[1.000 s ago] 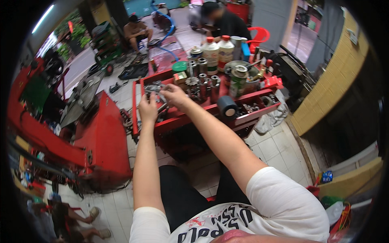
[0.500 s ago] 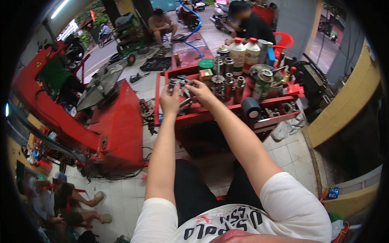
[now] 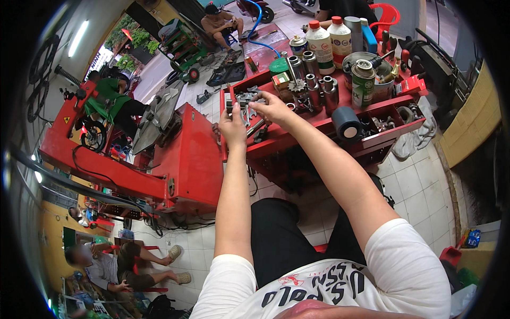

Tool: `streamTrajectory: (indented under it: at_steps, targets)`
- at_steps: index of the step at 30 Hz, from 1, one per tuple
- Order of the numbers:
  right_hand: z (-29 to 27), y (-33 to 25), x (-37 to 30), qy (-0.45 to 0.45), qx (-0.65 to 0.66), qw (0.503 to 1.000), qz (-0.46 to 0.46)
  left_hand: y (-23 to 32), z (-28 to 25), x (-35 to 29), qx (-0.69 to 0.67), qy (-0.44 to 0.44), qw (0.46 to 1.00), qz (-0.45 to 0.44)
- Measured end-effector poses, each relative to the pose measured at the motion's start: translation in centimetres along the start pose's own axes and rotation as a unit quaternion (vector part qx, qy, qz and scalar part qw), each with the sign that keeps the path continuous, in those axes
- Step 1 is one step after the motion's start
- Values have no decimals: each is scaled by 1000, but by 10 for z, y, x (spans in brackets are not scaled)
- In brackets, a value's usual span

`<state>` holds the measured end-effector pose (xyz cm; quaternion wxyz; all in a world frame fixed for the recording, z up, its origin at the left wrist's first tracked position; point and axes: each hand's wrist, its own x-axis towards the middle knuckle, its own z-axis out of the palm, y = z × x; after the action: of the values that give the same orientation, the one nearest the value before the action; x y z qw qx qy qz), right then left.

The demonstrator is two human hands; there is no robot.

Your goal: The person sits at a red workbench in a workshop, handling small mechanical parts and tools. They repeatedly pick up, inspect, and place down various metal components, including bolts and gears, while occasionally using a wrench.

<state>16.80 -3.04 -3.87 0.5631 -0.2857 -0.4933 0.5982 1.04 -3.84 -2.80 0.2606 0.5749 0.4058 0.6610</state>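
My left hand is closed around a small dark metal piece like a socket, its far end showing above the fingers. Close beside it, my right hand is pinched, thumb to fingertips; a bit of grey metal shows there, too small to name. Both hands are over the left part of a red tool cart, where several wrenches lie. Right of my hands stand several chrome sockets, a toothed sprocket and a small box with a green-lidded tub behind.
White bottles with red caps, a green spray can and a dark cylinder crowd the cart's right side. A red tyre machine stands on the left. Other people sit or work nearby, one on a stool at the back.
The view has turned, so the cart sits farther right and more of the left side shows. My hands stay together over the cart, the left still holding the metal piece.
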Motion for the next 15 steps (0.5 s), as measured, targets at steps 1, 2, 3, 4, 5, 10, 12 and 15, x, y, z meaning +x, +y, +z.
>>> streamTrajectory:
  at_steps: [1,2,3,4,5,10,12,15]
  targets:
    - [0,1,0,6,20,999,44,-5,0,2,-2,9,1000,14]
    - [0,1,1,5,13,998,60,-6,0,3,-5,18,999,27]
    - [0,0,2,3,3,997,78,-6,-1,2,4,19,999,27]
    - [0,0,2,1,-6,995,96,-6,-2,2,14,19,999,26]
    - [-1,0,0,6,-19,995,97,-6,-2,1,24,19,999,25]
    - [1,2,-1,15,-57,998,-25,-8,1,1,29,26,999,18]
    - [0,4,-1,18,-67,996,-54,-9,2,2,37,27,999,17]
    - [1,1,-1,-12,-25,1000,-4,-12,-1,2,46,41,998,34]
